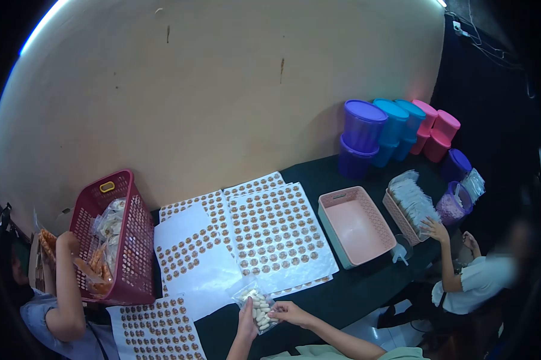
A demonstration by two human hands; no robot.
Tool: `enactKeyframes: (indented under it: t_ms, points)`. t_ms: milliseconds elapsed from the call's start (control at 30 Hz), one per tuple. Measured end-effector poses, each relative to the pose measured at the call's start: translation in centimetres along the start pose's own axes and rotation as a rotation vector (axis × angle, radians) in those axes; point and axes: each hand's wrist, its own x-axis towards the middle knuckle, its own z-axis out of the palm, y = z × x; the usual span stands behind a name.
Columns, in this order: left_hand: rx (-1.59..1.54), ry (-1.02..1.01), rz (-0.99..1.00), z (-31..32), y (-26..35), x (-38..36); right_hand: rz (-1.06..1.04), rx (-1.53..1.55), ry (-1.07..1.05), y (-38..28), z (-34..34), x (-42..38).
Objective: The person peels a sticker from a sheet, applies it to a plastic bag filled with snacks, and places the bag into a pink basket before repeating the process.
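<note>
From the clear bag [264, 324] as the clock's centre, with twelve toward the wall, the person's left hand [246, 318] grasps the bag at about eight o'clock, fingers wrapped along its edge, and the right hand [288, 313] pinches its side at about three o'clock, thumb and fingers drawn together. The bag, filled with short white pieces [260, 307], is held up in front of the person, over the near edge of the dark-covered table [366, 285]. Between ten and one o'clock, white sheets [270, 216] printed with rows of small round brown labels overlap one another, and one more labelled sheet [156, 330] lies between eight and nine. At ten o'clock stands a crimson basket [134, 252] holding clear packets, some with orange contents; a co-worker's arm [65, 294] rises beside it near nine. Between one and two, an empty pink basket [357, 228] sits nested in a pale green one [342, 255]. At two o'clock, a co-worker's hand [436, 230] is at the end of a narrow basket [396, 216] packed with flat clear packets; whether it grips one I cannot tell. Farther off at one o'clock, stacked lidded containers stand near the wall: purple [361, 135], then blue [390, 126], then pink [444, 129].
</note>
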Motion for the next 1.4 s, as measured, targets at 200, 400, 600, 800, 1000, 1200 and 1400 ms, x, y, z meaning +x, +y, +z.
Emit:
enactKeyframes:
  t_ms: [200, 400, 600, 800, 1000, 1200, 1400]
  points:
    - [0.045, 0.015, 0.097, -2.8, 2.8, -0.9, -0.053, -0.028, 0.187, -0.6, -0.2, 2.3]
    - [-0.317, -0.101, -0.112, -8.9, 4.3, -1.3, -0.064, -0.015, 0.641, 2.2, -8.1, 5.5]
    - [-0.399, -0.086, -0.168, -10.4, 4.3, -2.9, -0.190, -0.640, 1.250, 4.0, -17.8, 11.0]
    - [-0.306, 0.062, -0.096, -11.4, 4.5, -3.5, -0.061, -0.997, 1.399, 4.1, -17.0, 12.1]
    - [-0.397, 0.102, -0.027, -15.7, 2.9, -3.7, 0.025, -0.744, 1.456, 4.5, -18.8, 12.8]
    - [-0.456, 0.129, -0.038, -16.7, 2.8, -3.6, 0.014, -0.717, 1.318, 4.2, -20.6, 11.1]
    - [-0.347, 0.107, -0.104, -13.5, 3.4, -2.0, 0.025, -0.662, 1.400, 4.3, -20.0, 11.6]
